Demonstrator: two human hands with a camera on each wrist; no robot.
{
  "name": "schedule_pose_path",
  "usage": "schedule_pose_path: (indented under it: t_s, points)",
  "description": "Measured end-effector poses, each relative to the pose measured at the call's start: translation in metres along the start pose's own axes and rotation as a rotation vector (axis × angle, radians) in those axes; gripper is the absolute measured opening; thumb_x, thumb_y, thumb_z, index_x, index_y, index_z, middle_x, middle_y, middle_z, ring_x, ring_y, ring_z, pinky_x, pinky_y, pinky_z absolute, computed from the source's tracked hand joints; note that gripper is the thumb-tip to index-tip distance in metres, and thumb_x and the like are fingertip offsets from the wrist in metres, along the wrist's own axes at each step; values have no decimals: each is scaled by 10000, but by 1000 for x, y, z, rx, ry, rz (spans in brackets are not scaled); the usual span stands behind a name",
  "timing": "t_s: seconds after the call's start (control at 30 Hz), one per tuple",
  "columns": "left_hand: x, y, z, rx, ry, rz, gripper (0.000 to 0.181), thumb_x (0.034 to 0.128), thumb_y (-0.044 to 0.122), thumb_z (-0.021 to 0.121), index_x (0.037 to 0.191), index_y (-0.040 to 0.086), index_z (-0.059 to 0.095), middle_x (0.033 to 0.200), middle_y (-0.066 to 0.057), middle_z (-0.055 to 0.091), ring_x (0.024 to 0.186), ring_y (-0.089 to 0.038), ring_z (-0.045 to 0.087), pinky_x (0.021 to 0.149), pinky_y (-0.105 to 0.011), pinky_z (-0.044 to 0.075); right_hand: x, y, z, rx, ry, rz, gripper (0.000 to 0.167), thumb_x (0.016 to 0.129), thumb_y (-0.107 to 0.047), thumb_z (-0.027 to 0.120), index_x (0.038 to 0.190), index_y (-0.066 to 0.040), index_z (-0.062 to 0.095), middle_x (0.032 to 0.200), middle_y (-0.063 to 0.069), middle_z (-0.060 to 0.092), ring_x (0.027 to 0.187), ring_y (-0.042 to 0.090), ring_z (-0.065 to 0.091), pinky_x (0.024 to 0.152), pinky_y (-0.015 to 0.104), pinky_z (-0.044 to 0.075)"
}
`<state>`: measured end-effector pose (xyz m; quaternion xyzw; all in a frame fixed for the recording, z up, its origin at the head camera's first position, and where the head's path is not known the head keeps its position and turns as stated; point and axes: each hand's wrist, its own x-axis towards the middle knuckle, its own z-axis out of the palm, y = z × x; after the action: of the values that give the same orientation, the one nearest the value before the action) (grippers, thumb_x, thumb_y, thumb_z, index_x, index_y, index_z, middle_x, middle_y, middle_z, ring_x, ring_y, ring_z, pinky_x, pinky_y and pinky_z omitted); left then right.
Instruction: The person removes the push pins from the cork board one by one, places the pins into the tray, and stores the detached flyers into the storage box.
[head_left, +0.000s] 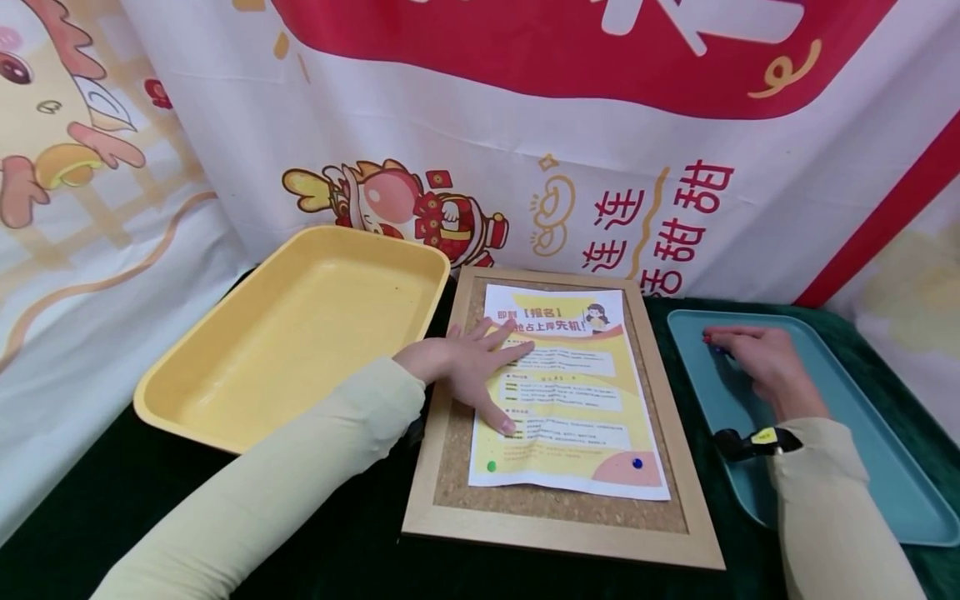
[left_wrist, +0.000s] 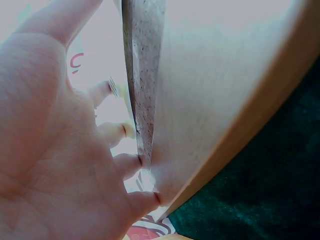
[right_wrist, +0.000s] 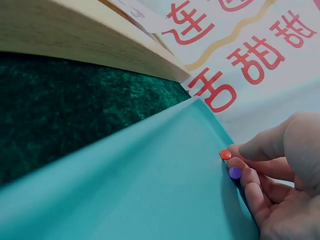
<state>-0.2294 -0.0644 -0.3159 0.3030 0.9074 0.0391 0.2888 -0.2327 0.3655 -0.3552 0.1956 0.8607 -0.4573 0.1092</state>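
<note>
A printed yellow-and-white sheet (head_left: pixel 566 392) lies on a wood-framed cork board (head_left: pixel 562 508). Spread fingers of my left hand (head_left: pixel 480 367) rest on the sheet's left part; in the left wrist view the hand (left_wrist: pixel 65 145) has its fingers apart beside the frame (left_wrist: pixel 205 75). A green pin (head_left: pixel 492 467) and a blue pin (head_left: pixel 637 463) show near the sheet's bottom corners. Over the blue tray (head_left: pixel 862 433), my right hand (head_left: pixel 768 367) pinches a red pin (right_wrist: pixel 225 154) between thumb and finger. A purple-blue pin (right_wrist: pixel 235 173) is right by its other fingers.
A yellow tray (head_left: pixel 300 333) stands left of the board, under my left forearm. A dark green cloth (head_left: pixel 360 533) covers the table. A printed white and red curtain (head_left: pixel 480 100) hangs behind the trays and board.
</note>
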Motion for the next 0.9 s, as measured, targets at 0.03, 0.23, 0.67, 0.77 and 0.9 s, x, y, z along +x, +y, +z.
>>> schedule_pose_path:
  t_s: [0.03, 0.23, 0.67, 0.77, 0.9]
  points:
    - [0, 0, 0, 1, 1, 1, 1248, 794, 789, 759, 1714, 401, 10, 1794, 23, -201, 1666, -321, -182, 1306, -677, -78, 0, 1, 0, -2, -1, -13, 621, 1126, -484, 439, 1634, -128, 411, 1735, 229, 292, 1535, 457, 288, 1198, 723, 341]
    - [-2, -1, 0, -2, 4, 13, 1246, 802, 782, 759, 1712, 401, -1, 1791, 22, -212, 1664, -318, -191, 1303, -680, -88, -1, 3, 1, -11, 3, -71, 601, 1141, -435, 413, 1642, -104, 396, 1712, 252, 324, 1515, 456, 316, 1187, 671, 381]
    - [0, 0, 0, -11, -4, 16, 1249, 802, 774, 764, 1713, 397, -2, 1791, 19, -211, 1662, -320, -197, 1304, -679, -84, -4, 1, -2, 38, 44, -59, 725, 1092, -550, 484, 1647, -95, 383, 1660, 208, 399, 1397, 335, 439, 1057, 479, 484]
    - [0, -1, 1, -11, -1, 13, 1247, 802, 777, 762, 1713, 398, 1, 1791, 18, -208, 1663, -320, -194, 1305, -678, -82, -7, -6, -2, 68, 97, -66, 718, 1078, -560, 511, 1631, -110, 424, 1498, 84, 526, 1310, 244, 494, 1025, 407, 497]
    - [1, -1, 0, -10, -1, 10, 1249, 800, 782, 761, 1712, 401, -2, 1790, 18, -211, 1662, -321, -195, 1305, -677, -82, -15, -23, 0, 81, 146, -72, 680, 1067, -546, 550, 1608, -141, 470, 1348, -26, 549, 1322, 245, 498, 1120, 496, 486]
